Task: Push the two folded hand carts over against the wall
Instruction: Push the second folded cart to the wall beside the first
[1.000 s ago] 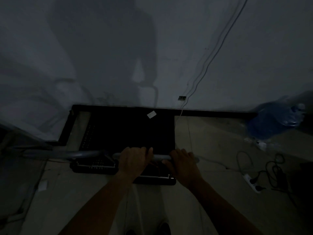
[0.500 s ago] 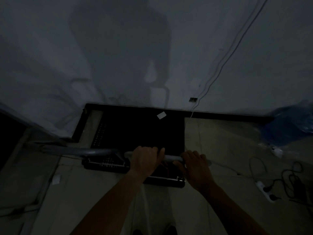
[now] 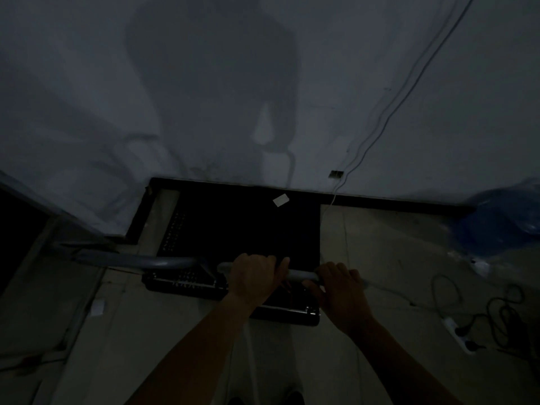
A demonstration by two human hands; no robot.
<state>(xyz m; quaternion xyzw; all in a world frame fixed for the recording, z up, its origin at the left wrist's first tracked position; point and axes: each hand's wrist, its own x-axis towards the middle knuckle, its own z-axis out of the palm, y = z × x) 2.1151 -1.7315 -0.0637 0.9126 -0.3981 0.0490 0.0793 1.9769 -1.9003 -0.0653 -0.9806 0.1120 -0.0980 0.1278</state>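
The room is dim. A black hand cart platform lies on the floor with its far edge at the base of the wall. A grey handle bar runs across its near edge. My left hand and my right hand are both closed around this bar, side by side. A second grey handle sticks out to the left, with another black cart edge under it. A small white label sits on the platform near the wall.
A dark skirting strip runs along the wall's foot. A blue plastic bag lies at the right. A power strip and tangled cables lie on the floor at right. Thin wires hang down the wall. A dark opening is at left.
The view has shifted, so the cart and my hands sit further right in the frame and closer to the wall. Both hands keep their hold on the bar.
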